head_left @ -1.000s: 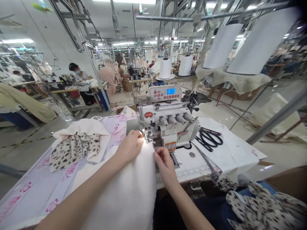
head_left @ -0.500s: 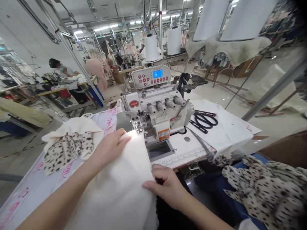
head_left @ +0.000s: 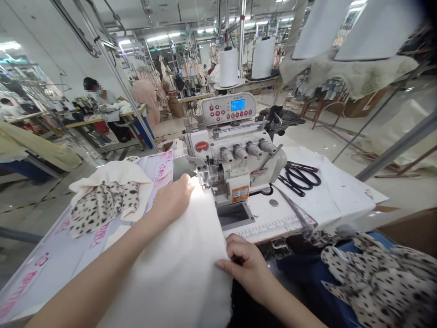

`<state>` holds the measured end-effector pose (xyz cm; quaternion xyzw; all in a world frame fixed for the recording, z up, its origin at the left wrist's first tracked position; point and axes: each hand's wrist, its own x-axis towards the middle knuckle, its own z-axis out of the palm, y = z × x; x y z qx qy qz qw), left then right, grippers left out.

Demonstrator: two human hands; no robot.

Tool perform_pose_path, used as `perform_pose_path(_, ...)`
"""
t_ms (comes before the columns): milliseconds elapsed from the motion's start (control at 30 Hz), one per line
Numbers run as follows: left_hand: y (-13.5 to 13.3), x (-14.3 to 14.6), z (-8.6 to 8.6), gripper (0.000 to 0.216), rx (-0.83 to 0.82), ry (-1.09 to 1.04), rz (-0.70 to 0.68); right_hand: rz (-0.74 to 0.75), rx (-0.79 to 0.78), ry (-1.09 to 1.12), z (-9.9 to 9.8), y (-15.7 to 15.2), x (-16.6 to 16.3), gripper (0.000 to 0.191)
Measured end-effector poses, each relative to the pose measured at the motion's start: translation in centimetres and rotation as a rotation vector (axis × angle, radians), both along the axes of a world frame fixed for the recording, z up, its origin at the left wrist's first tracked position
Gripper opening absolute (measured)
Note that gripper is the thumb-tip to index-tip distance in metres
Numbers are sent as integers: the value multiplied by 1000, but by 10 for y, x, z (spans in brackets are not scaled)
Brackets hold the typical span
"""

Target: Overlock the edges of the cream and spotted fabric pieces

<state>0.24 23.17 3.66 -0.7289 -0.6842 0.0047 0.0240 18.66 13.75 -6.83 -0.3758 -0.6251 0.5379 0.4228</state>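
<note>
Black scissors (head_left: 299, 176) are lying on white paper (head_left: 344, 191), spotted fabric (head_left: 104, 203) is resting on the bench (head_left: 58, 278), thread cones (head_left: 262, 58) are standing beyond, and a co-worker (head_left: 100, 98) is standing at a far bench (head_left: 102, 122).

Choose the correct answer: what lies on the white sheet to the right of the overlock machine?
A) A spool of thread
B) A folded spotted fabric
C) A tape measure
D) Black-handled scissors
D. Black-handled scissors lie on the white sheet, just right of the overlock machine.

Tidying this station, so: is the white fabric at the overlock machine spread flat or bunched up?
Spread flat: the white fabric lies smooth, without bunches, under the left hand and up to the right hand at its edge.
</note>
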Motion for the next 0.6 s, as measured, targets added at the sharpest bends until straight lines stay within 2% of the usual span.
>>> perform_pose_path(200,25,-7,-3,29,33,-16,7,-67,88,-50,8,18,-3,29)
perform_pose_path(400,50,-13,-9,33,119,-135,5,-119,155,-58,15,38,-10,28)
perform_pose_path(500,61,-17,-11,30,166,-207,-29,-156,186,-47,16,48,-14,28)
perform_pose_path(600,69,-20,-8,26,209,-296,-120,-195,208,-18,15,55,-19,31)
